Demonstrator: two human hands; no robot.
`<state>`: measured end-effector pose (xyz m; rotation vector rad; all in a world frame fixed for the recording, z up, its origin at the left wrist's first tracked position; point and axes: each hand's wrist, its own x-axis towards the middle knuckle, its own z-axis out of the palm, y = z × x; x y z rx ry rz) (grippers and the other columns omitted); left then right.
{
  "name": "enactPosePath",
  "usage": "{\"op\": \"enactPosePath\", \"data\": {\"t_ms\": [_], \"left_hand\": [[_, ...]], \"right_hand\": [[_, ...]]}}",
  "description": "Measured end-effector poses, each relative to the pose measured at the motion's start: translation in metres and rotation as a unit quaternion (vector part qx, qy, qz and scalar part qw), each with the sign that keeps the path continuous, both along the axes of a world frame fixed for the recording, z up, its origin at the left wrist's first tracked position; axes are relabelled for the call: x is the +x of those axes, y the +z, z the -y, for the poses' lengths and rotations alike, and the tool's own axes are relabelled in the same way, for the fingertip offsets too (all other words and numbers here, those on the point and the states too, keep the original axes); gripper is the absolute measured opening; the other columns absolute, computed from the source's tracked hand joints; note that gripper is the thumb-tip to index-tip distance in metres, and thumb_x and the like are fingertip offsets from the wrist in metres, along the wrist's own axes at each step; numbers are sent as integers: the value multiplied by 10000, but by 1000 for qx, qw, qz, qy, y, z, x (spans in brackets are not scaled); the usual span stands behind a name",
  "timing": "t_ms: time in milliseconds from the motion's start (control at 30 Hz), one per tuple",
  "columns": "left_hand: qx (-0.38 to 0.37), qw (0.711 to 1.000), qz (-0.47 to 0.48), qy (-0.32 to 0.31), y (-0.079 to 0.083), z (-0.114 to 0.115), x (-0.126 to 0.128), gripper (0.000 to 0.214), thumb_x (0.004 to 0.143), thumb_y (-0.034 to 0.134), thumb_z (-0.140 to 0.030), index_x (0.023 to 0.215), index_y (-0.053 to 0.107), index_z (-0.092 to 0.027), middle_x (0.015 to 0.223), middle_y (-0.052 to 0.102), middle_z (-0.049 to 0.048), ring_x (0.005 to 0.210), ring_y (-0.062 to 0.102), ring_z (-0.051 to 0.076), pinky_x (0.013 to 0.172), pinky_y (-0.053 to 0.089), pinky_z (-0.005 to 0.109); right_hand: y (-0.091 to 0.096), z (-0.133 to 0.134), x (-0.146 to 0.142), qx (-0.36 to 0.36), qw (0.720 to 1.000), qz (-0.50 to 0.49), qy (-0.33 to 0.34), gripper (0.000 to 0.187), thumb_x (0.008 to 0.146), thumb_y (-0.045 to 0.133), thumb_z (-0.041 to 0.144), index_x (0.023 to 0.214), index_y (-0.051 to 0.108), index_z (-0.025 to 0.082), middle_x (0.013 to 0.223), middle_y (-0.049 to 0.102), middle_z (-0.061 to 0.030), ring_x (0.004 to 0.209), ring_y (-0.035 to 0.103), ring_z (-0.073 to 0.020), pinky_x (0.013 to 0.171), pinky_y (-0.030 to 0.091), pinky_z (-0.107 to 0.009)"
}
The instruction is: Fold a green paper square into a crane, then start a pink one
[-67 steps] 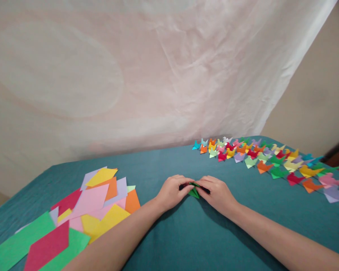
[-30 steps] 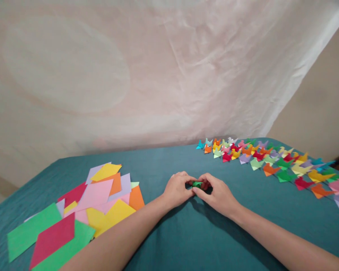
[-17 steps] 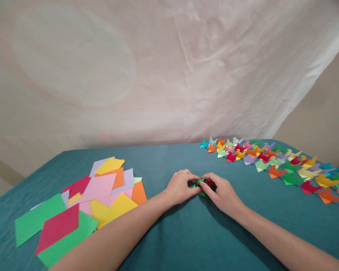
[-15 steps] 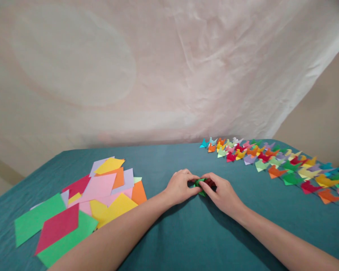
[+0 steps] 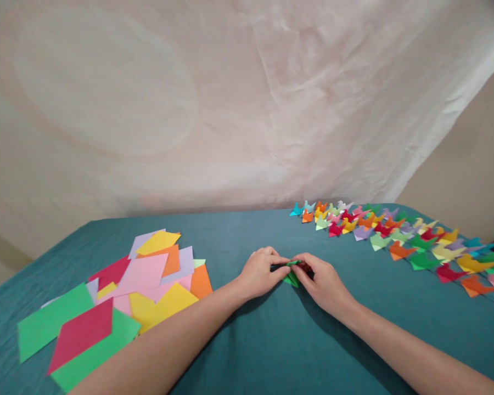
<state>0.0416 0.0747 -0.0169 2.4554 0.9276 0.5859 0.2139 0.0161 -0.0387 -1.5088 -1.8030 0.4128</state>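
Observation:
A small folded piece of green paper (image 5: pixel 291 277) lies on the teal tablecloth (image 5: pixel 271 340) at the middle of the table. My left hand (image 5: pixel 260 273) pinches its left side with fingers closed. My right hand (image 5: pixel 323 281) pinches its right side, fingers curled over it. Most of the paper is hidden between the fingertips; only a green point shows below them.
Flat coloured paper sheets (image 5: pixel 119 296) are scattered at the left, in green, red, pink, yellow and orange. Several folded paper figures (image 5: pixel 399 236) in many colours stand in rows at the right rear. A pale cloth backdrop (image 5: pixel 214 109) hangs behind the table.
Both hands have stayed together on the green paper, working it; a green point now shows below the fingers again. The camera view has shifted slightly.

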Motion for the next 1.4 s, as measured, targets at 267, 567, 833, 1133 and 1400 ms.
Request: {"op": "enactPosePath", "data": {"t_ms": [267,567,833,1133,1400], "left_hand": [[-11,1000,5,5,-3,-3,-1,252,840,535,-315,1061,656,-298,853,594,12,828,540,156,755,414,263],[-2,1000,5,20,-9,-3,0,239,834,538,-293,1034,667,-318,863,616,2,826,546,153,756,415,254],[76,996,-36,27,-7,5,-2,242,851,529,-256,1044,660,-321,886,627,0,843,549,155,761,419,256],[147,985,-83,23,1,6,-3,167,857,533,-272,857,698,-243,817,625,7,773,549,151,691,399,263],[228,964,-135,-1,4,7,-3,185,881,499,-287,834,662,-212,812,596,27,779,518,166,668,347,289]], "right_hand": [[1,1,-1,7,1000,9,-1,117,843,468,245,876,577,213,752,614,-4,667,556,-160,635,424,-270],[8,6,-4,30,999,26,13,126,832,481,235,888,591,210,772,612,-10,675,560,-156,640,424,-268],[8,8,-5,62,995,81,22,109,833,513,232,904,592,209,796,600,-18,713,548,-165,666,414,-274],[10,8,-4,144,973,182,14,103,837,539,260,870,604,188,804,629,-39,753,562,-175,694,370,-291],[14,9,-5,176,952,251,20,141,866,518,248,846,641,183,770,632,-41,753,547,-170,731,332,-308]]}}
